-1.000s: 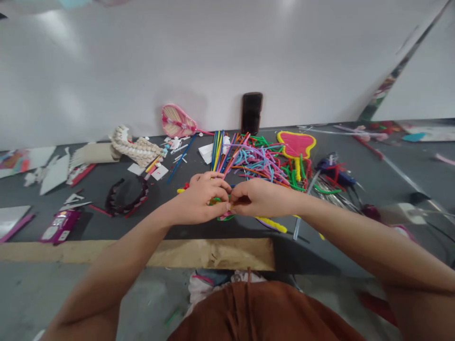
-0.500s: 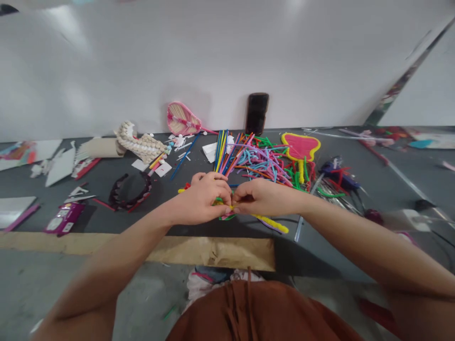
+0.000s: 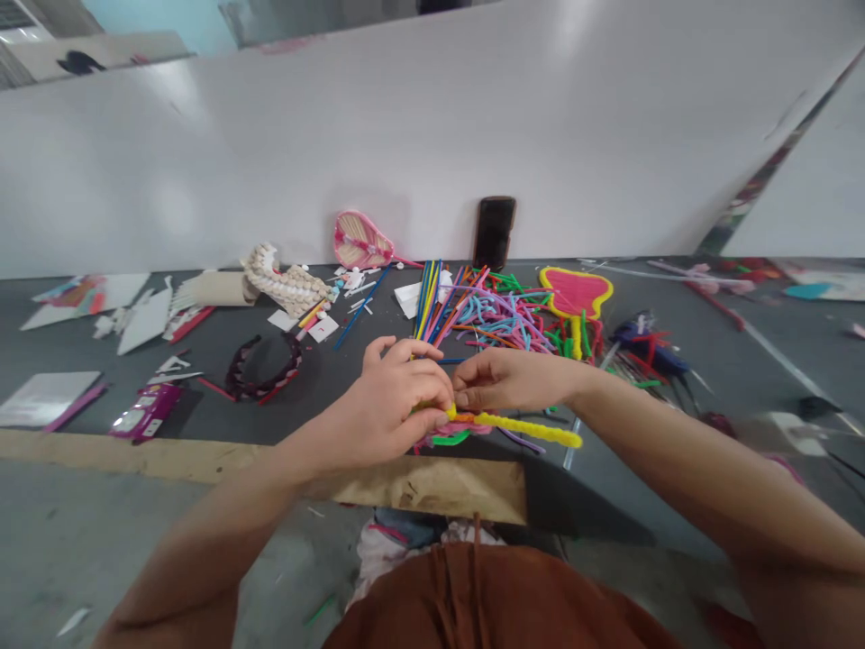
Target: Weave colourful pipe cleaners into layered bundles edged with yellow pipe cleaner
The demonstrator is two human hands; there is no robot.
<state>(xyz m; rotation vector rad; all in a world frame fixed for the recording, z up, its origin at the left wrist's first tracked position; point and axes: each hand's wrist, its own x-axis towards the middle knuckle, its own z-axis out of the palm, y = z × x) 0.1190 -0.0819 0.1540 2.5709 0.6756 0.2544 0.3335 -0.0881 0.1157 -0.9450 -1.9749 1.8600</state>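
- Left hand (image 3: 392, 406) and right hand (image 3: 506, 379) meet fingertip to fingertip, both pinched on a yellow pipe cleaner (image 3: 523, 426).
- It trails out under the right hand.
- Loose pipe cleaner pile (image 3: 487, 311) lies just beyond both.

yellow pipe cleaner (image 3: 533, 427), pink paddle shape (image 3: 574, 290) edged yellow, multicoloured pipe cleaner pile (image 3: 487, 311), dark grey table (image 3: 87, 347), black phone (image 3: 494, 232)

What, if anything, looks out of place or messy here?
Pipe cleaners lie tangled beyond the left hand and right hand, which pinch a yellow one; paper scraps are strewn leftward; a phone leans on the wall.
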